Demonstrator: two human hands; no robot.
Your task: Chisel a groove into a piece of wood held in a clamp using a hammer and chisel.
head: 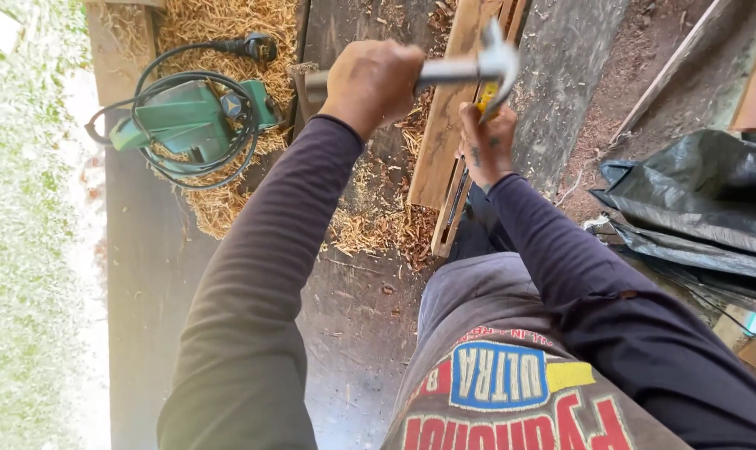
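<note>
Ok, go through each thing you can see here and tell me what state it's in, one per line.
Hammer: raised, gripped by the left hand.
Yellow-handled tool: held upright in the right hand, against the plank.
Wooden plank: lying flat on the bench.
Green power tool: resting on shavings, cord coiled, unplugged.
Black plastic sheet: crumpled.
</note>
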